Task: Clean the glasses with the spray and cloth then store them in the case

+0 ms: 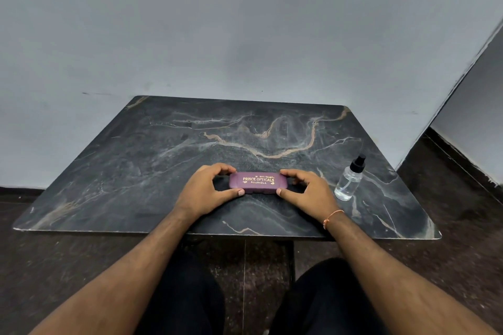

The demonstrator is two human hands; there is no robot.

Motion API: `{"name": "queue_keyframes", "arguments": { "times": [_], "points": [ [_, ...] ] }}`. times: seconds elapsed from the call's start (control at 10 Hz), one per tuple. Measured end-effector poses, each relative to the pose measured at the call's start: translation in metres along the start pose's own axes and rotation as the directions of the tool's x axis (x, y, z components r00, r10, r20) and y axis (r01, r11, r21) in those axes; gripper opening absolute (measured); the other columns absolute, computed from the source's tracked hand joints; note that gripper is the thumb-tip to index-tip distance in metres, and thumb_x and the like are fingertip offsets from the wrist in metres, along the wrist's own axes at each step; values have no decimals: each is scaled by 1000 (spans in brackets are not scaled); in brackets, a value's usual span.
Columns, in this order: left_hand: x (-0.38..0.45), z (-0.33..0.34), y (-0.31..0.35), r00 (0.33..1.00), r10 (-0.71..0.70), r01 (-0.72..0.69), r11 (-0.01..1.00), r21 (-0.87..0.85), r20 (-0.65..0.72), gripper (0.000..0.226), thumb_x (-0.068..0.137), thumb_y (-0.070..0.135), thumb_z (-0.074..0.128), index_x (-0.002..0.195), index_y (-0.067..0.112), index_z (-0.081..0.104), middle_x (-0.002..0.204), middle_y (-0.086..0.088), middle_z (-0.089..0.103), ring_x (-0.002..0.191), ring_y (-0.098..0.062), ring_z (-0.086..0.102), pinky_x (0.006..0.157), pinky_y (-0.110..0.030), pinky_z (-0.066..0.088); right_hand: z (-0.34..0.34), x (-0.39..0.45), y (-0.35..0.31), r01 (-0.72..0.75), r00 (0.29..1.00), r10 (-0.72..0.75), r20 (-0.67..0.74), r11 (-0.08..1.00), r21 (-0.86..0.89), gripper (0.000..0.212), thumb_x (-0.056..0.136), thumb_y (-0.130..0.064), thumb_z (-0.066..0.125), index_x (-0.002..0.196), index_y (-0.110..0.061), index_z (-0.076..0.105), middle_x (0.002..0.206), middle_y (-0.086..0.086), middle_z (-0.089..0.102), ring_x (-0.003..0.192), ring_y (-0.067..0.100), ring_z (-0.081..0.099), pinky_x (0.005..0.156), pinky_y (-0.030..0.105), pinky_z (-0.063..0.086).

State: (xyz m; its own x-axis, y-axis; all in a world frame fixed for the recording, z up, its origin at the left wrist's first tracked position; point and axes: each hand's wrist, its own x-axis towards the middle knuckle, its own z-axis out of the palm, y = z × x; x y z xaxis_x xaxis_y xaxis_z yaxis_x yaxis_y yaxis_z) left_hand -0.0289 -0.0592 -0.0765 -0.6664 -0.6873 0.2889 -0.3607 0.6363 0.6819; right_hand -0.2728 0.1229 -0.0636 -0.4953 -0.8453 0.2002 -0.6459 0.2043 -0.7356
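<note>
fingers of the left hand [202,190] and right hand [306,190]: curled, pinching the two ends of the closed maroon case [258,183], thumbs on its near edge, other fingers over the far edge. case: flat on the dark marble table [136,160], centre of frame. spray bottle [349,178]: upright, right of centre, apart from the hands. glasses, cloth: not visible. step, judged: opening or closing the case, cannot tell which. next move calls for a thumb lift at the seam if opening.
</note>
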Motion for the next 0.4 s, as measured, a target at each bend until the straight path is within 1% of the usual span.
{"name": "queue_keyframes", "arguments": {
  "times": [0.1, 0.2, 0.3, 0.4],
  "points": [
    [-1, -1, 3, 1000, 0, 0, 1000, 2, -9, 55, 72, 61, 91, 119, 45, 69, 116, 24, 69, 115, 1, 61, 102, -29, 53, 0, 0, 1, 10, 1000, -10, -5, 1000, -1, 51, 77, -37, 93, 125, -42, 76, 110, -21, 71, 104, 0, 66, 97, 21, 51],
    [-3, -3, 6, 1000, -4, 4, 999, 32, 2, 57, 72, 65, 89, 121, 47, 66, 119, 22, 69, 117, 1, 60, 102, -30, 53, -1, -1, -2, -2, 1000, 2, -8, 1000, -2, 53, 76, -38, 93, 125, -44, 75, 112, -21, 71, 104, -1, 66, 100, 25, 53],
    [-3, -2, 9, 1000, -3, 3, 998, 56, -3, 66, 71, 69, 87, 128, 44, 64, 122, 23, 68, 118, 2, 58, 103, -29, 53, 0, 0, 0, 13, 1000, -13, -13, 1000, 4, 59, 75, -43, 93, 130, -47, 72, 116, -22, 69, 107, 1, 66, 102, 27, 53],
    [-8, -1, 13, 1000, 0, 1, 998, 63, -5, 80, 69, 73, 86, 137, 39, 60, 127, 25, 67, 122, 2, 57, 107, -32, 53, 0, -4, -4, 68, 997, -68, -19, 998, -1, 69, 76, -43, 93, 140, -40, 66, 123, -28, 65, 113, 8, 62, 106, 34, 52]
  ]
}}
